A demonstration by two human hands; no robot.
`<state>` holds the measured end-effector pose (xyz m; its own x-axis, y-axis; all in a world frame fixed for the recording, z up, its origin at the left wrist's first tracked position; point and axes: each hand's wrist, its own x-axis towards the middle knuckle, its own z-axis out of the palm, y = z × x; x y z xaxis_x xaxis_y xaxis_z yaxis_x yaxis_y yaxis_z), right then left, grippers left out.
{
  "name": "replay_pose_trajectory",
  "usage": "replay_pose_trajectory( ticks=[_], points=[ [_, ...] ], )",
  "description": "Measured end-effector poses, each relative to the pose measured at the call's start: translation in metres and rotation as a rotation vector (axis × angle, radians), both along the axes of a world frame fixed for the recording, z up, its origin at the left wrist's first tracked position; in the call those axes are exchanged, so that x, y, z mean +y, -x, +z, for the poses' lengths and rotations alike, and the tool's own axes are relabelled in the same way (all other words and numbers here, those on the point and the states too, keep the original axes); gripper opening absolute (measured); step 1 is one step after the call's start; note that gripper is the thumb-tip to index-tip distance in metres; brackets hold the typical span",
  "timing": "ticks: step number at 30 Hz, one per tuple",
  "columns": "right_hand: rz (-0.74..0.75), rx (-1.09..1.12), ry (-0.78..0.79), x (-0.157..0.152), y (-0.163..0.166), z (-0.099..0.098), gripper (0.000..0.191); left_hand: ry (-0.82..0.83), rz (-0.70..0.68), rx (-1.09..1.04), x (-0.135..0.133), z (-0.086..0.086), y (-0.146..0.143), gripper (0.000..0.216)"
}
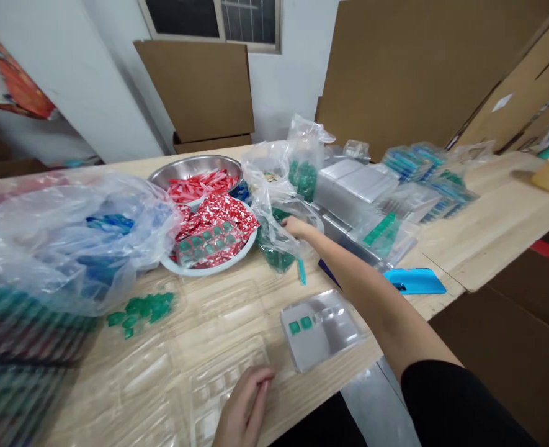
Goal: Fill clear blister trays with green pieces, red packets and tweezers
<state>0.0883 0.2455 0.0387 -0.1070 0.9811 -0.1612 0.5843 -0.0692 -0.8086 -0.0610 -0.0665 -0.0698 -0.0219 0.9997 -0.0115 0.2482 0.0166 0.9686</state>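
Observation:
My right hand (296, 227) reaches across the table into the mouth of a clear plastic bag (274, 239) with green pieces in it. Its fingers are curled, and the bag partly covers what they touch. Close to the table's front edge is my left hand (247, 397), thumb and fingers drawn together beside a clear moulded plastic tray (225, 382). Whatever those fingertips hold is not visible. To the right of it, a stack of clear trays (318, 347) carries two green square pieces (301, 325) in its top row.
Loose green pieces (141, 310) lie left of centre. Behind are a bowl of red packets (218, 223), a metal bowl (162, 171) of red-and-white sticks and a large plastic bag (36, 217). A blue phone (416, 281) and stacked clear cases (355, 180) sit on the right.

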Motion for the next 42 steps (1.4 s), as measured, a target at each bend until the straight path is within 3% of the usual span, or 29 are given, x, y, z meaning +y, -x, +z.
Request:
replay_pose_trajectory(
  ticks=[7, 13, 17, 19, 21, 25, 30, 34, 42],
  points=[
    [-0.073, 0.498, 0.298, 0.005, -0.007, 0.026, 0.020, 0.165, 0.071, 0.006, 0.007, 0.013, -0.001, 0.036],
    [0.004, 0.955, 0.382, -0.054, -0.033, 0.042, 0.019, 0.035, 0.023, 0.023, 0.045, 0.043, -0.007, 0.025],
    [0.066, 1.045, 0.522, -0.117, -0.049, 0.019, 0.011, -0.156, 0.124, -0.048, 0.076, 0.073, -0.025, 0.019],
    [0.093, 1.062, 0.589, -0.145, -0.055, 0.000, 0.007, -0.224, 0.097, -0.076, 0.088, 0.082, -0.037, 0.020],
    [0.116, 1.062, 0.612, -0.166, -0.060, -0.017, 0.017, -0.265, 0.030, -0.074, 0.096, 0.083, -0.045, 0.025],
    [0.180, 0.989, 0.498, -0.186, -0.067, -0.032, 0.027, -0.253, -0.061, -0.054, 0.100, 0.076, -0.051, 0.032],
    [0.179, 0.791, 0.334, -0.189, -0.072, -0.032, 0.028, -0.197, -0.043, -0.071, 0.099, 0.072, -0.052, 0.008],
    [0.149, 0.707, 0.228, -0.192, -0.070, -0.034, 0.026, -0.175, 0.002, -0.089, 0.099, 0.072, -0.055, 0.004],
    [0.108, 0.475, -0.038, -0.205, -0.066, -0.041, 0.029, -0.472, -0.046, 0.363, 0.090, 0.064, -0.059, 0.015]
  ],
)
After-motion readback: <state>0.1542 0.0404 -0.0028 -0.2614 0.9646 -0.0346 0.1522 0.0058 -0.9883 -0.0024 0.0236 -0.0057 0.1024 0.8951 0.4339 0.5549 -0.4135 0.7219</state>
